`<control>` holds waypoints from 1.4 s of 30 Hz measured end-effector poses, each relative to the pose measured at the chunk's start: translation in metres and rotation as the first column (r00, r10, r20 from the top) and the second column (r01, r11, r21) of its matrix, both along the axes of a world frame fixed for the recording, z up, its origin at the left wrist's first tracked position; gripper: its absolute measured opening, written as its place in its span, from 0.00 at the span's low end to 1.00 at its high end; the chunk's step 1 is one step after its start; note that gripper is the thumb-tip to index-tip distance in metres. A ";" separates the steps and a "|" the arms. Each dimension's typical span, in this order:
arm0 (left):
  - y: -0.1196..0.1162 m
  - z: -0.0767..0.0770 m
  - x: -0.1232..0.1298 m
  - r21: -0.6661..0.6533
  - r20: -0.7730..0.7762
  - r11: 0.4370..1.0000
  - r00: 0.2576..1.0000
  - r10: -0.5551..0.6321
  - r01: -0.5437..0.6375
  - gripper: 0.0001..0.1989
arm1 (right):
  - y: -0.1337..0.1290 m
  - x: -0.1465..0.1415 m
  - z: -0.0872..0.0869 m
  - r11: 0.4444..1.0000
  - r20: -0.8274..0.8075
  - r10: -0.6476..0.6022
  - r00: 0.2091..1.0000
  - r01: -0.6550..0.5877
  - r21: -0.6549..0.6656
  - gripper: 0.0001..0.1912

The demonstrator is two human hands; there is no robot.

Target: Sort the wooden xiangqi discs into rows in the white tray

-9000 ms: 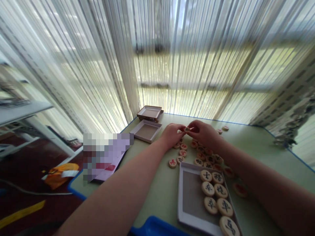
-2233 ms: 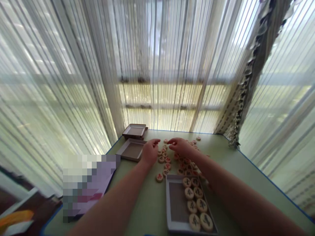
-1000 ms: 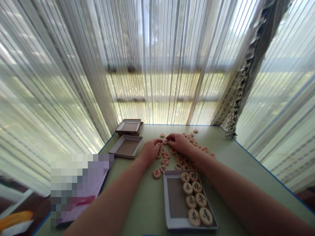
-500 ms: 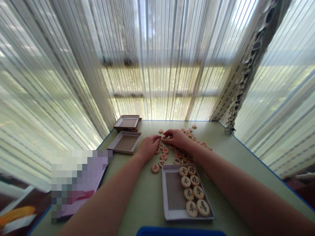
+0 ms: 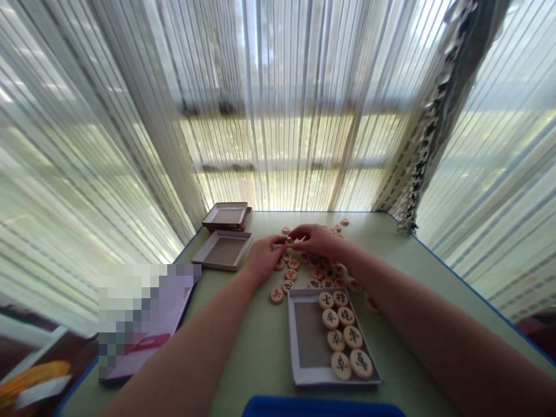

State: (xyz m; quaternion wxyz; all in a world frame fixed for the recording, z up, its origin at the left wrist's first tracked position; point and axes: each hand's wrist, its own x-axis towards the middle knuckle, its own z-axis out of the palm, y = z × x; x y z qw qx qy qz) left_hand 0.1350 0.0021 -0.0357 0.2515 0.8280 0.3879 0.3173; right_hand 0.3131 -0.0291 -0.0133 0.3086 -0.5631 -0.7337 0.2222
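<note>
Round wooden pieces with red or black characters lie loose on the green table, among them a red-marked piece [image 5: 277, 296]. My left hand [image 5: 264, 258] is at the left of the pile, its fingertips closed near a small piece [image 5: 289, 242]. From the right, my right hand [image 5: 315, 240] reaches over the pile, thumb and fingers curved around that same piece. Which hand bears it is hard to tell. Nearer me, an open shallow box [image 5: 307, 336] holds several black-marked pieces in two columns along its right side; its left part is bare.
An open box tray [image 5: 223, 250] lies at the back left, with stacked box parts [image 5: 226, 214] behind it. A purple item [image 5: 174, 307], partly pixelated, rests at the left edge. A blue edge [image 5: 321, 407] shows at the bottom. Curtains hang behind the table.
Both hands stay together at the far side of the pile, with only small finger movement. The whole view has shifted slightly.
</note>
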 end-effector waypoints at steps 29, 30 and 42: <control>-0.027 0.016 0.002 0.235 0.099 0.971 0.992 -0.071 0.046 0.12 | -0.042 -0.003 0.030 0.980 0.139 -0.123 0.983 0.098 0.174 0.13; -0.034 0.019 0.001 0.274 0.112 0.960 0.989 -0.093 0.059 0.12 | -0.050 -0.004 0.033 0.979 0.136 -0.119 0.984 0.093 0.182 0.13; -0.121 0.033 -0.022 0.406 0.064 0.873 0.944 -0.322 0.270 0.11 | -0.167 -0.021 0.028 0.962 0.010 -0.138 0.990 0.131 0.238 0.14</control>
